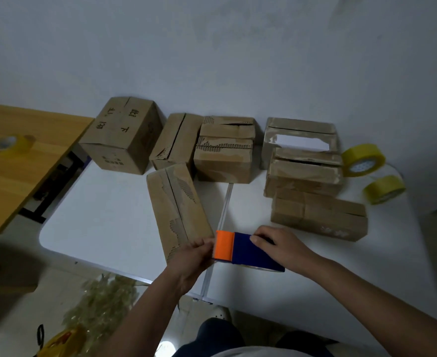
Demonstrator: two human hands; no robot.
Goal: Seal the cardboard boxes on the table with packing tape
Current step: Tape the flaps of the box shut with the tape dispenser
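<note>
Tape dispenser | between left hand, right hand | both gripping

Between the fingers of both hands sat a tape dispenser, orange at its toothed end and dark blue behind. Beyond the fingertips the cardboard boxes were plain brown on a white table, one box printed with black characters, and two tape rolls were yellow.

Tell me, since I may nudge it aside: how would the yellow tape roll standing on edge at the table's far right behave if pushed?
The upper tape roll stands on its round edge, so a push would probably set it rolling or tip it flat. It looks thick with tape, so likely firm. It stands near the table edge and might roll off.
</note>
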